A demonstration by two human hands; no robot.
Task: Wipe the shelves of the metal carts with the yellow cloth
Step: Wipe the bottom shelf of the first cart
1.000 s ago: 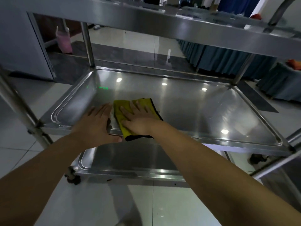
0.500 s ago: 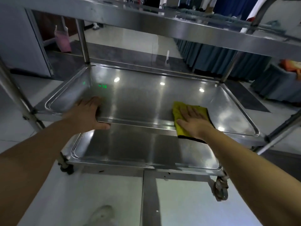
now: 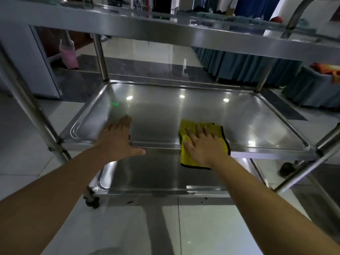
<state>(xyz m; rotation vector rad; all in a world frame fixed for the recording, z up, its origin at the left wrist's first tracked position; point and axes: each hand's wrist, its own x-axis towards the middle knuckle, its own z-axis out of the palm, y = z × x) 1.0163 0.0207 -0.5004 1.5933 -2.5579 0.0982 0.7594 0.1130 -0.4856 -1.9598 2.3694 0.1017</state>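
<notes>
A metal cart stands in front of me with three shelves. Its middle shelf [image 3: 184, 111] is a shiny tray with a raised rim. The yellow cloth [image 3: 187, 157], edged in black, lies over the near rim of that shelf, right of centre, and hangs a little below it. My right hand [image 3: 204, 144] presses flat on the cloth with fingers spread. My left hand [image 3: 117, 140] rests flat on the near rim at the left, thumb under the edge. The bottom shelf [image 3: 156, 177] shows below; the top shelf [image 3: 165, 28] crosses overhead.
Upright cart posts stand at the left [image 3: 29, 100] and right [image 3: 323, 144] near corners. Caster wheels [image 3: 91, 199] sit on the tiled floor. Tables with blue-green skirts [image 3: 248, 69] line the back right. A pink bag [image 3: 69, 56] hangs at the back left.
My right hand slid the cloth from the shelf's left-centre toward the right along the near edge, then drew back slightly left. My left hand stayed on the near left rim.
</notes>
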